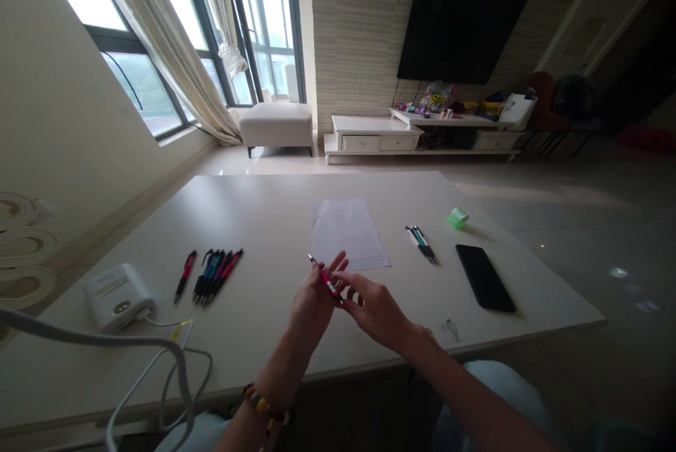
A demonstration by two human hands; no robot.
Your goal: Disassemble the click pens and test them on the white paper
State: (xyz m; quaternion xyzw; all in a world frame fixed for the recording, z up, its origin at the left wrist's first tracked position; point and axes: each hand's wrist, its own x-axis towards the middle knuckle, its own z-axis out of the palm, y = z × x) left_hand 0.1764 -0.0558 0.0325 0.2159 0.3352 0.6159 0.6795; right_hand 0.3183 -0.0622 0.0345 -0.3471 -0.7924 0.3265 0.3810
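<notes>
A red and black pen (332, 286) slants across the fingers of my left hand (310, 304), its silvery end pointing up and away to the left. The left thumb presses on the pen, and a beaded bracelet circles that wrist. From the right, my right hand (377, 308) pinches the pen's dark lower end between thumb and fingers. Both hands are above the table's near side, just in front of a white sheet of paper (346, 230).
Left on the white table (253, 212) lie a row of several pens (215, 276), a single red pen (184, 276) and a white box with a cable (119, 297). To the right are a few pens (421, 243), a green container (458, 218) and a black phone (484, 277).
</notes>
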